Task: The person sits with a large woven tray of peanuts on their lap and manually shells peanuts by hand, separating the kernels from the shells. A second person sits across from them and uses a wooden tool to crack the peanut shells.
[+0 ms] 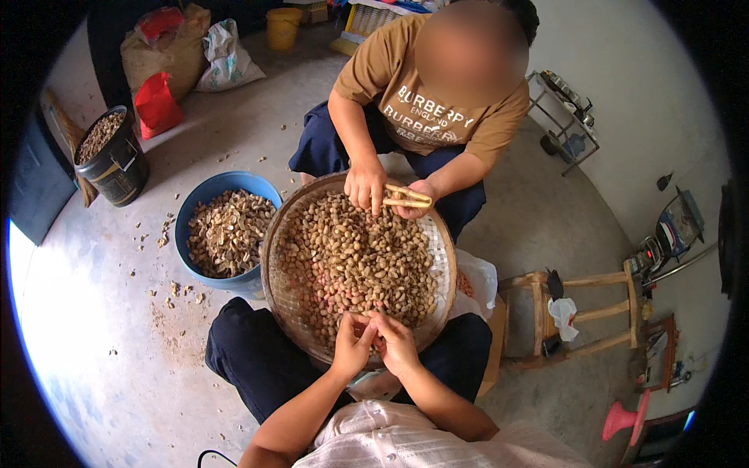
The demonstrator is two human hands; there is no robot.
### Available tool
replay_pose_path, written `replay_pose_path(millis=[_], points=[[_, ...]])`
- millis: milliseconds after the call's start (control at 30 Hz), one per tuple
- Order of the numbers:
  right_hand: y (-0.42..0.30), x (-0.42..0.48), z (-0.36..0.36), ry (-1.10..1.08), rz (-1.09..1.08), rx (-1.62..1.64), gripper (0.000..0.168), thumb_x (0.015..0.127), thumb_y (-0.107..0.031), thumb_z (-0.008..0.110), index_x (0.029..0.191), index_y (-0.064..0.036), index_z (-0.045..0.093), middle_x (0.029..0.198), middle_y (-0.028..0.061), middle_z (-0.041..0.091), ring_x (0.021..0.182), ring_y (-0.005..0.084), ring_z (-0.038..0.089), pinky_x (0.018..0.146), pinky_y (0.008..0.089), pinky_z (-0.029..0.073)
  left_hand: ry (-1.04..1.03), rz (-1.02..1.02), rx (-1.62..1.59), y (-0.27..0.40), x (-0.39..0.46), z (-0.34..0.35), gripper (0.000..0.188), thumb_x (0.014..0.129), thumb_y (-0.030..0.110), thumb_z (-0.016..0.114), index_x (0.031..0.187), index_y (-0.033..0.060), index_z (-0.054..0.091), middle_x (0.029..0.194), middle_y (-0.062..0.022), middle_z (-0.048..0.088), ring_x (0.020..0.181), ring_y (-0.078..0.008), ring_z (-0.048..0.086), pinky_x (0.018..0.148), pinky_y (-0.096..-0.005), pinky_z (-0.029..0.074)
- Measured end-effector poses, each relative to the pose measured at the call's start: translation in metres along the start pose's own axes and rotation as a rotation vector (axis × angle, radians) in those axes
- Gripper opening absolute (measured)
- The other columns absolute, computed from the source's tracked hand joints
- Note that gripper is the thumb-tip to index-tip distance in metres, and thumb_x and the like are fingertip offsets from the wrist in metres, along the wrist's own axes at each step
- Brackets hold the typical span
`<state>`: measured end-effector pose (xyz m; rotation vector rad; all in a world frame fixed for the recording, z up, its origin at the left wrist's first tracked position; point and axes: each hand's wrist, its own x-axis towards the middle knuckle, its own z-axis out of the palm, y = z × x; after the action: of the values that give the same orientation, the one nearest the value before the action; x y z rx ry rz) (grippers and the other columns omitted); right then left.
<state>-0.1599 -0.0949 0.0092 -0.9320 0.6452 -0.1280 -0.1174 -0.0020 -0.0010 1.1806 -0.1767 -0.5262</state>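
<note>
A round woven bamboo tray [270, 257] rests across my lap, heaped with unshelled peanuts [363, 251] and some pink shelled kernels. Over its near rim, my left hand [353, 344] and my right hand [396, 342] meet at the fingertips. The fingers are pinched together; whatever is between them is too small and covered to make out. Across the tray, a person in a brown T-shirt reaches one hand [366, 186] to the peanuts and holds wooden tongs [409, 198] in the other.
Left of the tray stands a blue bucket [186, 257] of peanut shells. Farther left are a black bucket [120, 175], sacks [169, 52] and a red bag [157, 106]. At right are a plastic bag [480, 278] and a wooden chair [603, 316]. Shell bits lie on the floor.
</note>
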Motion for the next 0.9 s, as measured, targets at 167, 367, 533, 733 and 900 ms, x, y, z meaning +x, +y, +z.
replay_pose_path(millis=[167,367,533,733,900], points=[[-0.009,0.003,-0.005,-0.227,0.087,0.000,0.018,0.085,-0.023,0.053,0.090,-0.006,0.059,0.077,-0.0029,0.055,0.058,0.0057,0.042,0.052,0.0178,0.035,-0.024,0.006,-0.224,0.017,-0.002,0.003,0.024,0.087,0.019,0.051,0.102,0.0025,0.043,0.089,-0.0047,0.054,0.079,-0.0111,0.051,0.070,-0.0250,0.043],[0.027,-0.006,0.000,-0.145,0.225,0.115,0.013,0.086,-0.016,0.049,0.091,-0.008,0.058,0.082,0.0007,0.059,0.064,0.0068,0.051,0.051,0.0178,0.038,-0.066,0.010,0.116,-0.011,-0.009,-0.012,0.022,0.088,0.017,0.047,0.072,0.0030,0.047,0.066,0.0017,0.047,0.058,-0.0055,0.040,0.051,-0.0206,0.035],[0.010,-0.001,-0.001,-0.092,0.336,0.140,0.015,0.084,-0.021,0.054,0.092,-0.010,0.060,0.082,-0.0015,0.060,0.057,0.0026,0.046,0.046,0.0154,0.035,-0.032,0.007,0.166,0.008,-0.012,-0.002,0.020,0.092,0.020,0.037,0.081,0.0043,0.041,0.066,0.0015,0.042,0.059,-0.0066,0.038,0.052,-0.0218,0.035],[0.003,-0.009,0.005,-0.079,0.210,0.033,0.013,0.081,-0.027,0.059,0.079,-0.014,0.058,0.062,-0.0076,0.046,0.051,0.0018,0.041,0.042,0.0147,0.030,-0.103,0.090,0.257,0.007,-0.013,-0.009,0.020,0.093,0.018,0.033,0.099,0.0034,0.045,0.076,-0.0014,0.047,0.067,-0.0083,0.042,0.061,-0.0219,0.038],[0.011,-0.012,0.021,0.006,0.087,-0.045,0.014,0.085,-0.022,0.054,0.082,-0.009,0.060,0.062,-0.0055,0.049,0.050,0.0027,0.043,0.041,0.0155,0.031,0.010,0.111,0.060,-0.002,-0.012,-0.008,0.018,0.094,0.018,0.031,0.094,0.0056,0.045,0.070,0.0026,0.042,0.057,-0.0045,0.035,0.052,-0.0186,0.034]])
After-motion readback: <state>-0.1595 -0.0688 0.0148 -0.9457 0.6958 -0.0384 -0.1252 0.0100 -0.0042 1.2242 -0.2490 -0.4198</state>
